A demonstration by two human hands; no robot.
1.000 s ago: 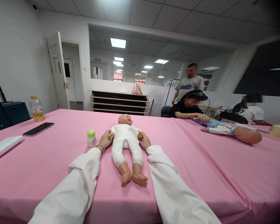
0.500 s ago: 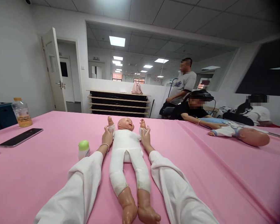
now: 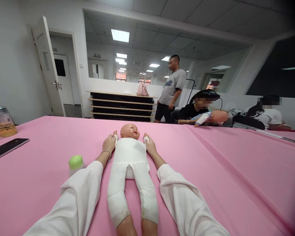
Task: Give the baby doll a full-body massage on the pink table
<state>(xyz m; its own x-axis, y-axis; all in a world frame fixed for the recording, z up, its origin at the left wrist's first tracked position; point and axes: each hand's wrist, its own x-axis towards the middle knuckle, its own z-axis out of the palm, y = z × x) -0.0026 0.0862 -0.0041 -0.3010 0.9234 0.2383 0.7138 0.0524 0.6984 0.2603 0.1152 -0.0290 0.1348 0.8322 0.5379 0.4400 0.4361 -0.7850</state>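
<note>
A baby doll with a white cloth body lies on its back on the pink tablecloth, head away from me and legs toward me. Its feet are cut off by the lower edge of the view. My left hand is closed around the doll's arm on the left, and only the small doll hand pokes out above my fingers. On the other side my right hand grips the other doll arm, thumb and fingers wrapped round its white sleeve part. Both doll arms are bent up beside the head.
A green-capped bottle stands left of my left forearm. Farther left are a phone and a drink bottle. Across the table a person in black holds a second doll. Another person stands behind.
Both doll arms have moved lower beside the head, with my hands still on them. My view has tilted and shifted. The other doll was lifted from the table, and the standing person moved left.
</note>
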